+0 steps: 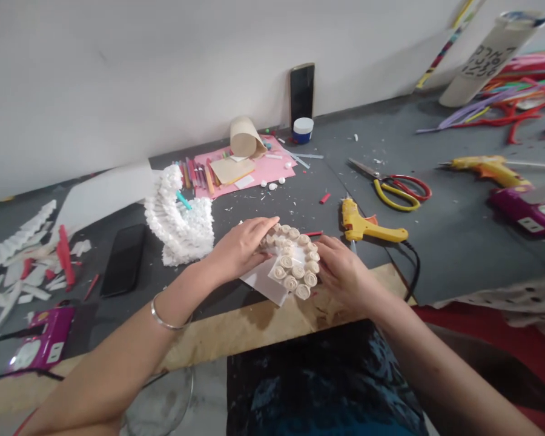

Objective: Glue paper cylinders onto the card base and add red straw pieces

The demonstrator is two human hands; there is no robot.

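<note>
A craft piece set with several cream rolled-paper roses point(285, 262) is between my two hands, over the table's front edge. My left hand point(240, 245) is closed on its left side, fingers over the top and thumb lower down. At its right edge my right hand point(343, 266) has curled fingers against the roses; its fingertips are partly hidden. A pale flat panel point(272, 283) shows under the roses, slanting down to the front. Just right of my right hand lies a yellow glue gun point(367, 227) with a black cord.
White ruffled craft point(177, 218) and a black phone point(123, 260) lie left, near paper scraps point(36, 272). Behind are pink paper point(277, 166), a cardboard roll point(245, 138), a jar point(303, 130) and a leaning phone point(302, 91). Scissors point(390, 184) and a second glue gun point(488, 169) lie right.
</note>
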